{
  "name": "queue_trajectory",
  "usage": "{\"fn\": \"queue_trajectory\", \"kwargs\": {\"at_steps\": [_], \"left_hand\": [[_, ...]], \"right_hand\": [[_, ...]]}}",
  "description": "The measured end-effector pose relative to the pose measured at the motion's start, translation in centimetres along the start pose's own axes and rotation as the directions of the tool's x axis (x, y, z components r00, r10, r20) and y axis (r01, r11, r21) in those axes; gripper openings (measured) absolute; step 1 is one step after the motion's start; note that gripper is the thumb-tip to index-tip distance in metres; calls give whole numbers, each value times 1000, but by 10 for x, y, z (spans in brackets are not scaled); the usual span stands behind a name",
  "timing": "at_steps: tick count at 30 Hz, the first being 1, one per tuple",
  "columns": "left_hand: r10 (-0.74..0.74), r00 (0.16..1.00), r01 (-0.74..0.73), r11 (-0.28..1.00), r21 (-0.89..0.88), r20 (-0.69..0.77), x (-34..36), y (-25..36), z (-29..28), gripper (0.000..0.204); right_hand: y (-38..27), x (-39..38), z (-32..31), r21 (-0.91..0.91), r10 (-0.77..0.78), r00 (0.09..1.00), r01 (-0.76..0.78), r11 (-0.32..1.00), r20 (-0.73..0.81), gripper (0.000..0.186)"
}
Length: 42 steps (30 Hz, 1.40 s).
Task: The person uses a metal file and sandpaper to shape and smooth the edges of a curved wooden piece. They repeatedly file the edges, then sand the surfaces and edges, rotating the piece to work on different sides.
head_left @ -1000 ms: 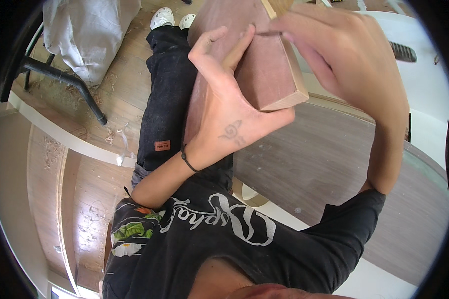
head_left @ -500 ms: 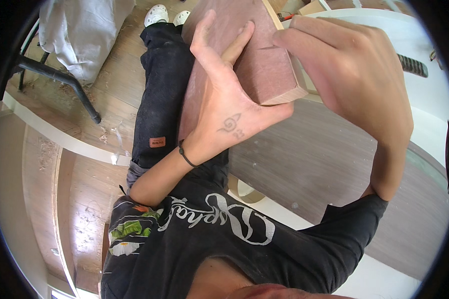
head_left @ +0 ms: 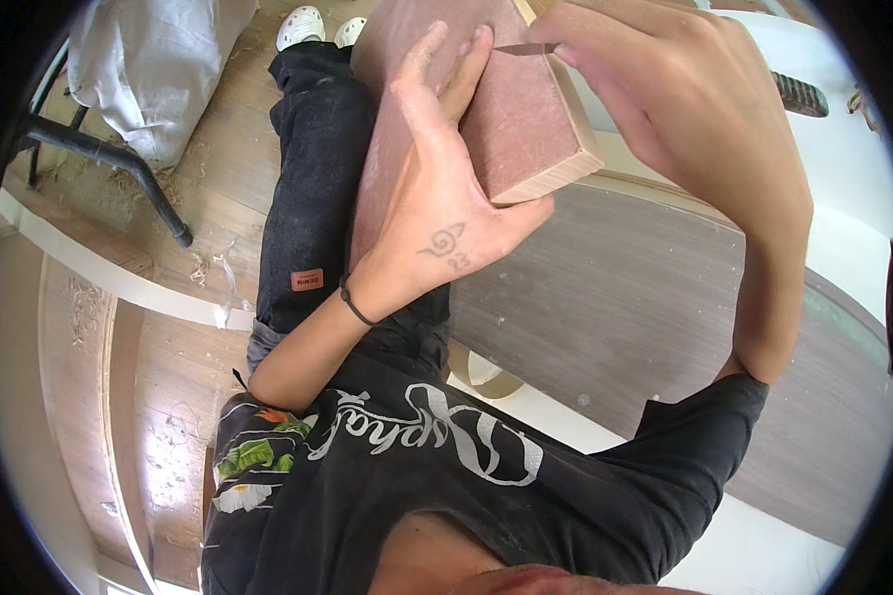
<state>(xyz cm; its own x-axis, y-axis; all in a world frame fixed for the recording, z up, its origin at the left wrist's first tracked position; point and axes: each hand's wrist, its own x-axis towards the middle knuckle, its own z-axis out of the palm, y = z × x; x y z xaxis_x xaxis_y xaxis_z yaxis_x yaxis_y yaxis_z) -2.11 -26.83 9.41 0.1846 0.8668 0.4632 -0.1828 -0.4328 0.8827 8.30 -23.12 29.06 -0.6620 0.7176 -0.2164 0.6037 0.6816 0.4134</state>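
Note:
A thick wooden board (head_left: 521, 129) with a smooth reddish-brown face and pale cut edges slants up from my lap. My left hand (head_left: 446, 183) grips its near end, thumb under the end edge and fingers spread over the face. In my right hand (head_left: 680, 99) is a knife (head_left: 802, 95); its ribbed black handle sticks out behind the hand. The dark pointed blade shows past my fingertips, lying across the reddish face close to the board's right edge and the left fingertips. My right palm covers the middle of the knife.
To my right lies a grey wood-grain panel (head_left: 605, 297) beside white surfaces. At the left are a black metal chair leg (head_left: 119, 149) and a pale cloth (head_left: 159, 69). Wood shavings (head_left: 89, 307) litter the floor, and a curved white strip (head_left: 119, 273) crosses it.
My right hand and the knife have moved away from me along the board's edge, farther from its near end. The board and my left hand have shifted slightly left.

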Motion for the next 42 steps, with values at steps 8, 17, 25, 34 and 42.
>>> {"fn": "queue_trajectory", "kwargs": {"at_steps": [8,17,25,34,42], "left_hand": [[-56,998,56,998,1,12,1,2,1,90],[-13,1000,14,989,150,-4,2,4,1,94],[-60,998,61,994,95,-13,2,3,-3,81],[37,999,-34,979,203,-10,1,3,1,75],[431,882,-455,884,-105,-191,15,-5,-11,67]], "right_hand": [[-8,-9,-7,37,40,994,-44,998,99,14],[-29,-18,-35,295,9,1000,-12,955,10,29],[-7,-15,-6,59,35,998,-32,998,-52,15],[-34,-19,-39,182,-3,984,-30,983,180,18],[21,-47,-3,398,471,760,-302,866,-448,10]]}}
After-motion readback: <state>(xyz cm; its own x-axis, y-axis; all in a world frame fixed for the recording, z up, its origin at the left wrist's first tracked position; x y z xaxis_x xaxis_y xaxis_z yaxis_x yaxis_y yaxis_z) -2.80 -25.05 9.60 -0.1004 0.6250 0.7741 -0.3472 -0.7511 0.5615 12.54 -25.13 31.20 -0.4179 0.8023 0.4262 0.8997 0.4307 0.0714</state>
